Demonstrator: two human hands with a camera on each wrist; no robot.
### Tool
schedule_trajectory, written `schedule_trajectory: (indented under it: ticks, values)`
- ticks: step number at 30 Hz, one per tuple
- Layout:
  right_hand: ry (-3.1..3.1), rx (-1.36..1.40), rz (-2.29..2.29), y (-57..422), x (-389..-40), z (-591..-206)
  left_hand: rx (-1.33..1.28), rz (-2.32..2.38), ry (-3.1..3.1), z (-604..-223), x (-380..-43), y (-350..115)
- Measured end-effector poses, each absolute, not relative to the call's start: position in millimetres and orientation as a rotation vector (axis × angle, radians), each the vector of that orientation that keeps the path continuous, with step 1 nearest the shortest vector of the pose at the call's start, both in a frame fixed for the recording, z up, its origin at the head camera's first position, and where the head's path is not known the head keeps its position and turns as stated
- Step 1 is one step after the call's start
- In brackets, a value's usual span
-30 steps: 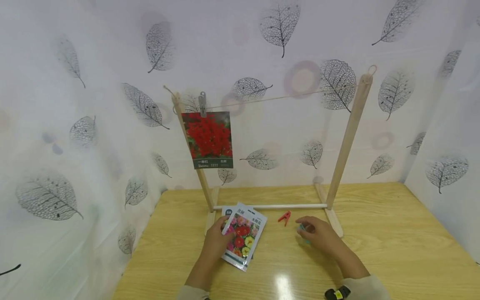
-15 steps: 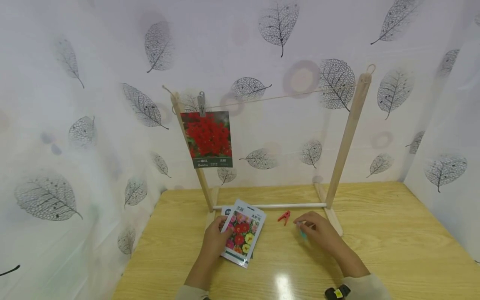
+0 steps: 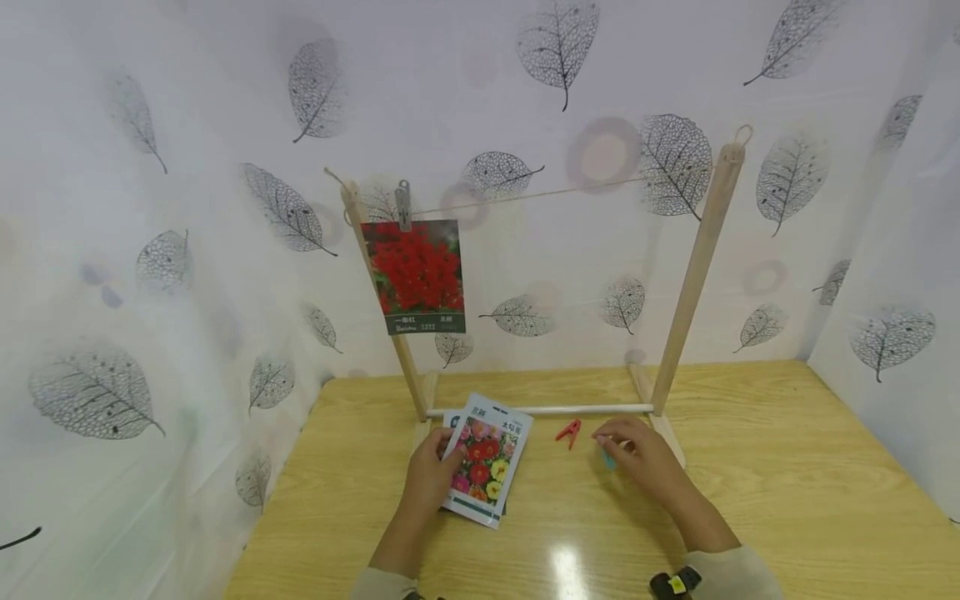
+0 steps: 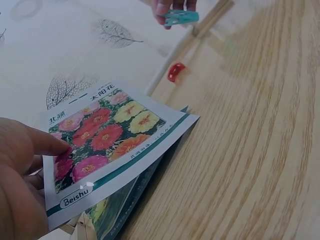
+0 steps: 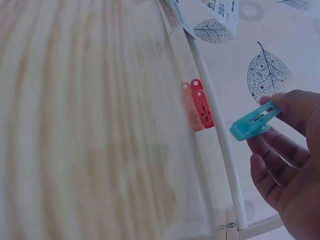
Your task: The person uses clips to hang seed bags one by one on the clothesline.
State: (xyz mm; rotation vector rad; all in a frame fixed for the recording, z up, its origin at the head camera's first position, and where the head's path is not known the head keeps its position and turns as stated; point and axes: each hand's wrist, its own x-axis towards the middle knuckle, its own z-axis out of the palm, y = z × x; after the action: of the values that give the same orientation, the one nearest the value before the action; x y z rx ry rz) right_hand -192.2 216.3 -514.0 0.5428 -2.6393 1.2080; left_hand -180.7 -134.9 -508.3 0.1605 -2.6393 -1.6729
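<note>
My left hand (image 3: 431, 477) grips the left edge of a seed packet (image 3: 483, 458) printed with pink, red and yellow flowers, thumb on its front. In the left wrist view, a second, dark green packet (image 4: 135, 202) lies partly hidden beneath it. To the right, my right hand (image 3: 648, 462) pinches a teal clothespin (image 5: 252, 124) between thumb and fingers, above the table. A red clothespin (image 3: 568, 433) rests on the tabletop between the hands, touched by neither.
Behind the hands stands a wooden frame (image 3: 697, 275) with a white bottom rod (image 3: 577, 410). A string (image 3: 525, 197) spans its posts. From the string's left end a red-flower packet (image 3: 418, 275) hangs by a grey clip (image 3: 404, 206). Leaf-patterned sheeting surrounds the table.
The flower packet in my left hand has risen slightly and straightened a little. My right hand's fingers have shifted around the teal clothespin. The red clothespin and hanging packet stay put.
</note>
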Motion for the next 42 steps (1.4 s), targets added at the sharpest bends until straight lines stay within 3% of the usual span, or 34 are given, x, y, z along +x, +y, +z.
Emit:
schedule_trajectory:
  ticks: [42]
  values:
    - [-2.533, 0.517, 1.253, 213.6, -188.9, -510.0, 0.162, -1.807, -2.498, -499.0, -179.3, -133.4]
